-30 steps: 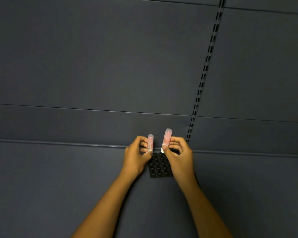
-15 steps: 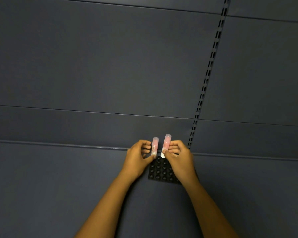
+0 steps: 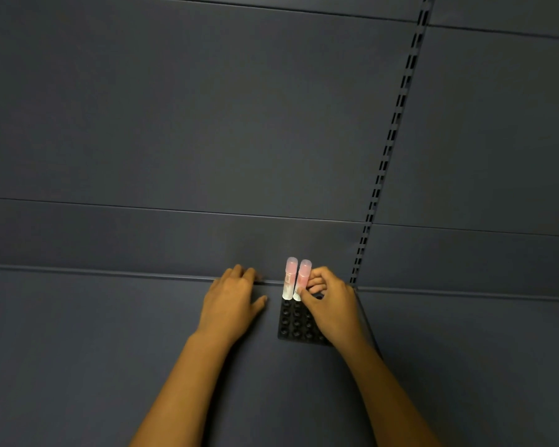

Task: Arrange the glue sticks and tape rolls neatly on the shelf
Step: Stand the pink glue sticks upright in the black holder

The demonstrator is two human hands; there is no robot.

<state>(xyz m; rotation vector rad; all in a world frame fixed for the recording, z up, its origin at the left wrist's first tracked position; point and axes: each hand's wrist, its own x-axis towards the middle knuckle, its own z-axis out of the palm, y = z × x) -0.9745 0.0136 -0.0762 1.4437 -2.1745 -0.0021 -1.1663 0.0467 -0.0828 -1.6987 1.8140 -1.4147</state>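
Note:
Two pink-capped glue sticks stand upright side by side at the far edge of a black holder tray (image 3: 292, 324) with round sockets, on the dark grey shelf (image 3: 110, 333). The left glue stick (image 3: 289, 279) stands free in its socket. My right hand (image 3: 331, 304) pinches the right glue stick (image 3: 303, 279) low on its body. To the left of the tray, my left hand (image 3: 231, 301) lies on the shelf, palm down, fingers loosely apart, holding nothing. No tape rolls are in view.
The shelf's grey back panel (image 3: 207, 124) rises behind the tray. A slotted vertical upright (image 3: 388, 150) runs down just right of the tray. A second shelf section (image 3: 481, 350) continues to the right.
My left hand let go of the left glue stick, which now stands in the tray, and moved left onto the shelf. My right hand brought its stick down beside the first.

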